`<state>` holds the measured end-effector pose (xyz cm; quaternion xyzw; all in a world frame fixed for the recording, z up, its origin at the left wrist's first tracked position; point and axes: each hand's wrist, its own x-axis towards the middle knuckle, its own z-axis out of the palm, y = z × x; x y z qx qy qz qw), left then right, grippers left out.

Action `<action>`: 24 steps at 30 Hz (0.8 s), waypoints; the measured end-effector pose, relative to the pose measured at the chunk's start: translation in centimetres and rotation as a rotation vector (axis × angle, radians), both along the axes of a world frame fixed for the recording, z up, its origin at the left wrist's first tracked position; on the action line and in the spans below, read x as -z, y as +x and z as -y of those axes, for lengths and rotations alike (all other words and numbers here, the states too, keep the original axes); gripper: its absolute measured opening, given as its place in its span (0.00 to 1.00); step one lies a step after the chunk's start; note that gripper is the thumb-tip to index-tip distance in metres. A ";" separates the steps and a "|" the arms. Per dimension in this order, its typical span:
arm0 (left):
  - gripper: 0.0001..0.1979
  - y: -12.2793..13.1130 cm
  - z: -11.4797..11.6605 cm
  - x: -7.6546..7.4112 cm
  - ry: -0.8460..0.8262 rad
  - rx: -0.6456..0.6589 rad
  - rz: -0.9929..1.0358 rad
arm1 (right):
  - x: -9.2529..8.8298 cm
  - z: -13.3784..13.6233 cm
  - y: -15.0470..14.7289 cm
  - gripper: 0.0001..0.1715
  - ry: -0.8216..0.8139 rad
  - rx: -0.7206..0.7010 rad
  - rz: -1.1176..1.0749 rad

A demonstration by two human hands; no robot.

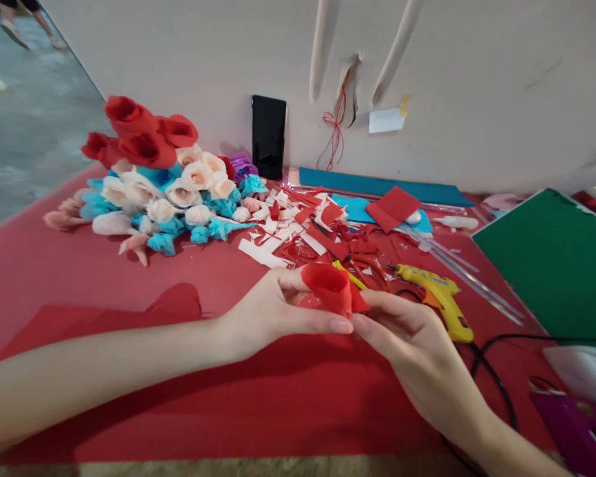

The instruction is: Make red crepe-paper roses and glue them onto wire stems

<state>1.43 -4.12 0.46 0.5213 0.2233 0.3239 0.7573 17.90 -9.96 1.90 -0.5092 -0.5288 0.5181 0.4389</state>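
Observation:
A curled piece of red paper [334, 286], rolled into a small open cup, is held between both hands above the red table. My left hand [278, 306] wraps round its left side, with the thumb along its lower edge. At its right edge, my right hand [402, 324] pinches a red flap between thumb and fingers. The two thumb tips nearly meet below the roll. Behind the hands lie red and white paper scraps [298, 228]. A yellow glue gun [440, 291] rests on the table to the right of my right hand.
Red, white and blue paper flowers [163, 179] are heaped at the left. A black phone [269, 137] leans on the wall. A green board [556, 265], clear sticks [467, 278] and a black cable [496, 381] are at the right. A person's legs [24, 20] show far left.

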 end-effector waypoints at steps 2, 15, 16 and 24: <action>0.06 0.0 0.2 -0.1 -0.050 0.008 0.015 | -0.1 0.1 -0.1 0.05 0.039 -0.001 0.018; 0.07 -0.1 0.5 -0.2 0.060 -0.045 -0.042 | -0.7 0.6 -0.5 0.11 0.474 0.057 0.365; 0.07 -0.1 0.5 -0.2 0.105 -0.061 -0.070 | -0.7 0.6 -0.5 0.10 0.484 0.065 0.390; 0.11 -0.6 -0.6 -1.4 0.450 -0.025 -0.172 | -2.0 0.4 0.5 0.06 0.470 0.038 0.559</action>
